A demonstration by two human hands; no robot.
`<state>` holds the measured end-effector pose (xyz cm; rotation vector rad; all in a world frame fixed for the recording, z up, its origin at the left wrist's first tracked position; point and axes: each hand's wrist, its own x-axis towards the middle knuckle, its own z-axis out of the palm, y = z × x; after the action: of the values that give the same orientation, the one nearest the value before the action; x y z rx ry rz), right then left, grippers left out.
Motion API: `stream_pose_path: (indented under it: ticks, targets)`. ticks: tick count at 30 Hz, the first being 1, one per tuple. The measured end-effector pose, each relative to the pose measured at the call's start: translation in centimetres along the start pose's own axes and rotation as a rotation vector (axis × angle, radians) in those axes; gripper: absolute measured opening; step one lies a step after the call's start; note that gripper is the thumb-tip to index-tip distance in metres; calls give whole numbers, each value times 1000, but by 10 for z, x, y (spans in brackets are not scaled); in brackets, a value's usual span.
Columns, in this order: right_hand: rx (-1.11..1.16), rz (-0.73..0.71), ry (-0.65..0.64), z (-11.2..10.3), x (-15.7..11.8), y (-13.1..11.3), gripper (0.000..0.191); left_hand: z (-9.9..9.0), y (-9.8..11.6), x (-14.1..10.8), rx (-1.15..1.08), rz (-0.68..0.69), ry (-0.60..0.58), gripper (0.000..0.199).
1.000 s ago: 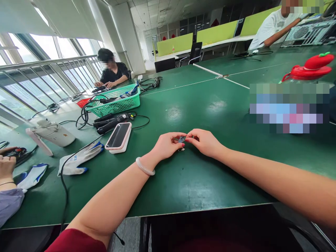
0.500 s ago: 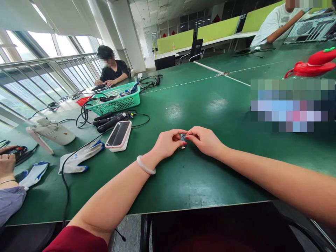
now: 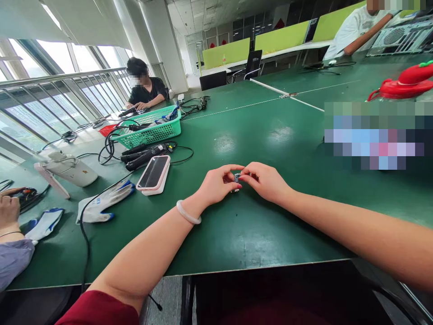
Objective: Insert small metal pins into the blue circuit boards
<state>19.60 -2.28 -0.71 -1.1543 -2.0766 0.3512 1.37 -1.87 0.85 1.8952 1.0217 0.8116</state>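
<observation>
From my end of the feed I count two hands at work over one green table (image 3: 203,253). Nearest me, one dark red sleeve (image 3: 98,310) ends on the left arm, and one white bracelet (image 3: 188,213) circles that wrist. The left hand (image 3: 219,185) pinches one small circuit board (image 3: 237,178) between thumb and finger, just above the tabletop; the right hand (image 3: 262,181) meets it there, thumb and forefinger pinching its right edge. One tiny metallic bit (image 3: 235,190) shows just below the left fingertips, and I can't tell whether it belongs to the board. Left of them I count two white-and-blue gloves (image 3: 105,205), one pink-rimmed phone (image 3: 154,173) and, at the edge, one co-worker's hand (image 3: 9,211). Farther off stand one white container (image 3: 77,173), one green basket (image 3: 155,134) and, on the right, one red lid (image 3: 401,88). Beyond, I see two more people, one in black (image 3: 149,92), one in white (image 3: 350,34), and two black chairs (image 3: 253,64).
</observation>
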Motion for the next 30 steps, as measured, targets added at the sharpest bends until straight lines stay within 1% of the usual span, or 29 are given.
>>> stream_pose_path:
  ticks: [4,7,8,11,13,15,19,24,30]
  targets:
    - [-3,-11,-1,-1,-1,0,16,0,-5,2,-97,-1,-48,50]
    - [-25,-16,-25,-2,-1,1,17,-1,-4,2,-83,-5,-71,50]
    - [-36,-19,-39,-2,-1,1,18,-2,-3,2,-47,-10,-55,49]
    - [-68,-16,-110,-2,0,4,21,-6,-2,3,103,-38,48,41]
    - [-79,-13,-175,0,0,6,18,-10,-5,5,170,-66,101,35]
    - [-87,-36,-229,1,0,8,13,-13,-9,7,184,-103,126,30]
    - [-136,-85,-272,5,0,9,14,-15,-16,10,120,-160,139,27]
    - [-157,-84,-289,4,1,7,15,-13,-18,9,80,-167,129,23]
    - [-125,-74,-294,0,-1,6,18,-13,-21,10,105,-181,138,22]
